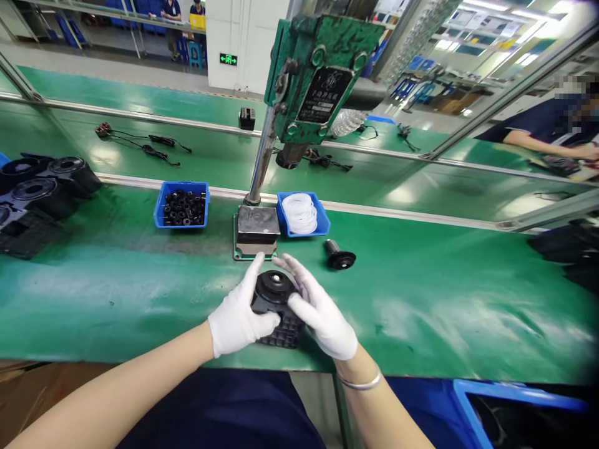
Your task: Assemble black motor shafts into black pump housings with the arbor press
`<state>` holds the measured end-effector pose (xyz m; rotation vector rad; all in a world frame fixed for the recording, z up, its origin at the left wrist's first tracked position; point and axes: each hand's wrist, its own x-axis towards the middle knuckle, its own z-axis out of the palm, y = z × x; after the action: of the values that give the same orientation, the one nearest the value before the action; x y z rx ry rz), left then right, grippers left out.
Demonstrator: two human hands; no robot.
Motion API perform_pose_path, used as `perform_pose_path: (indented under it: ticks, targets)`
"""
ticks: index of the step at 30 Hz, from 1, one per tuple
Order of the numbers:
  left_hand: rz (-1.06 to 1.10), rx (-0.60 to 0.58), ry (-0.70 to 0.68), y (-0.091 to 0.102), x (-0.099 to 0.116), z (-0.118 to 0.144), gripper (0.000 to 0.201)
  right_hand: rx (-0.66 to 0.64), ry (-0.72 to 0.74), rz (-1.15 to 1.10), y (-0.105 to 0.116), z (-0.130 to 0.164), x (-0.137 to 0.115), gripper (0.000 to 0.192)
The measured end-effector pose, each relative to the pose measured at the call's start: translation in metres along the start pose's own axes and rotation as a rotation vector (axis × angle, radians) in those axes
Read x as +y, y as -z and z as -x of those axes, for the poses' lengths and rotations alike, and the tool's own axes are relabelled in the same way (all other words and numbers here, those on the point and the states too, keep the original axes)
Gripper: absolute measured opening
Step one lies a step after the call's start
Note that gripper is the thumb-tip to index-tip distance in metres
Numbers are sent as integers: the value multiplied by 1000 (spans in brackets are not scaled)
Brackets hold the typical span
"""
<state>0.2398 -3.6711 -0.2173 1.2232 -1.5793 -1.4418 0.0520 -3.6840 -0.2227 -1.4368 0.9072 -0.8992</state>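
- Left hand (238, 318): white-gloved, wrapped around the left side of the black housing (277, 307); the thumb lies across its front and the index finger extends up along its far edge. The grip is closed on the part.
- Right hand (322, 315): white-gloved, clasping the right side of the same housing, thumb pressed against its front face, fingers reaching over the top. A silver bracelet (360, 383) sits on the wrist.
- Black housing: a round-topped part with a ribbed, grid-patterned lower body, located between both hands at the near edge of the green work surface (444, 299). Whether its underside rests on the surface or is lifted slightly cannot be told from this view.
- Press base block (256, 229): a grey metal block directly beyond the housing, beneath the green press head (322, 72).
- Blue bin of black rings (182, 204): left of the base block.
- Blue bin of white rings (302, 214): touching the right side of the base block.
- Black rotor piece (339, 255): lying on its side, right of the hands, apart from them.
- Black housings in a stack (37, 190): far left edge.
- Another person's arm (538, 143): far right, beyond the rail.
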Motion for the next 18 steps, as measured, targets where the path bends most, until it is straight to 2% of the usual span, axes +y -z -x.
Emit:
perform_pose_path:
  ticks: [3,6,10,12,15,17,18]
  targets:
    - [205,-61,194,8,14,4,101,44,-69,-55,-6,8,-2,48]
    - [345,-65,271,10,18,6,102,61,-149,-6,-11,11,-4,47]
    - [358,-72,288,10,20,7,101,79,-168,-25,-13,8,-3,47]
    - [210,-30,198,9,15,7,101,109,-112,-38,-14,4,-2,45]
    - [-137,102,-90,4,-2,5,103,138,20,-50,-17,-1,0,42]
    - [-250,154,-232,-3,-17,2,104,140,78,-5,-20,-3,-1,41]
    - [-262,169,-260,-6,-24,1,105,144,102,41,-21,-2,-2,41]
